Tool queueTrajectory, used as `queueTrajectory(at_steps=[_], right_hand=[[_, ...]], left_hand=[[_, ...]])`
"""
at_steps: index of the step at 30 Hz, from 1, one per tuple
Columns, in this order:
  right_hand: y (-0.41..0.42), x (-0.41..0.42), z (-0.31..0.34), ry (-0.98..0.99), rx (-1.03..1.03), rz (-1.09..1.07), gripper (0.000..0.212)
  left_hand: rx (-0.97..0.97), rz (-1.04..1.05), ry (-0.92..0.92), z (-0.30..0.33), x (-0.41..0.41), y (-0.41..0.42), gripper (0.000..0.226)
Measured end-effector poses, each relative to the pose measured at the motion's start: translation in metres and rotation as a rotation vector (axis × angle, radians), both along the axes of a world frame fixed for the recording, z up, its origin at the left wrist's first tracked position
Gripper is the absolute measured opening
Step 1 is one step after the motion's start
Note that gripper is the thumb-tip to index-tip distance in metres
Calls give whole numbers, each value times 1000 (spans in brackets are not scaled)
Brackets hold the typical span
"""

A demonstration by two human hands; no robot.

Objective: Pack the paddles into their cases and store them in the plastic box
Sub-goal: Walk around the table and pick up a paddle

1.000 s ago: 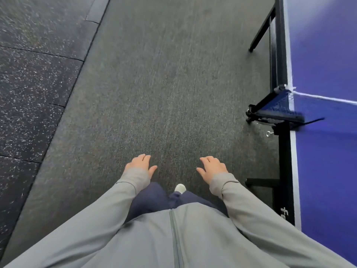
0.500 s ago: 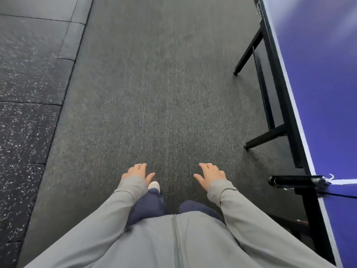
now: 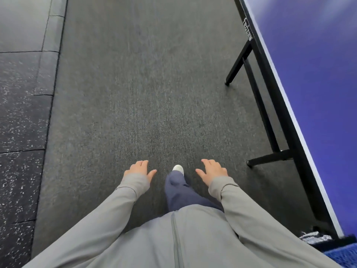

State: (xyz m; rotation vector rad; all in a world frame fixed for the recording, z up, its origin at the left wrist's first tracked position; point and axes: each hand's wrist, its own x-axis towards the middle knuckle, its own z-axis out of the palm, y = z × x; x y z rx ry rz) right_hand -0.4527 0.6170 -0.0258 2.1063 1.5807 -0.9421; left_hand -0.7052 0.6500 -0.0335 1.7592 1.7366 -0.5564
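paddles, their cases and the plastic box were nowhere in the picture, so where they were could not be told.

the person was walking on the grey carpet (image 3: 146,89) beside the blue ping-pong table (image 3: 316,78). a second before, the net post stood level with the hands. by this moment it had slid back to the bottom right corner, where only a bit of the blue net (image 3: 342,254) showed. the foot in front had changed too, and one white shoe (image 3: 178,168) poked out past a blue trouser leg (image 3: 179,192). so the person had moved along the side of the table toward its far end. that probably meant they were going to get the paddles or the box, and the packing had not started.

the left hand (image 3: 139,169) and the right hand (image 3: 212,170) were held out low over the carpet, a little apart. both had loose, spread fingers and held nothing, same as a second before.

there was white writing on the black edge of the table (image 3: 247,29). it was tipped sideways and fuzzy, and only something like "fe" at the start could be guessed. speckled black floor mats (image 3: 19,113) lay to the left of the carpet.
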Motion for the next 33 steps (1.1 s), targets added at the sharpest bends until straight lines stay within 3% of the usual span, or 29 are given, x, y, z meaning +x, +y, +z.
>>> queueTrajectory(at_steps=[10, 20, 27, 33], right_hand=[[178, 62, 8, 14, -16, -59, 54], [383, 71, -2, 9, -23, -123, 56], [542, 64, 12, 23, 29, -155, 56], [637, 98, 15, 40, 18, -252, 55]], left_hand=[[47, -6, -74, 11, 67, 198, 59], [36, 29, -69, -10, 62, 417, 56], [60, -57, -54, 1, 60, 583, 60], [-1, -55, -47, 2, 84, 679, 59]])
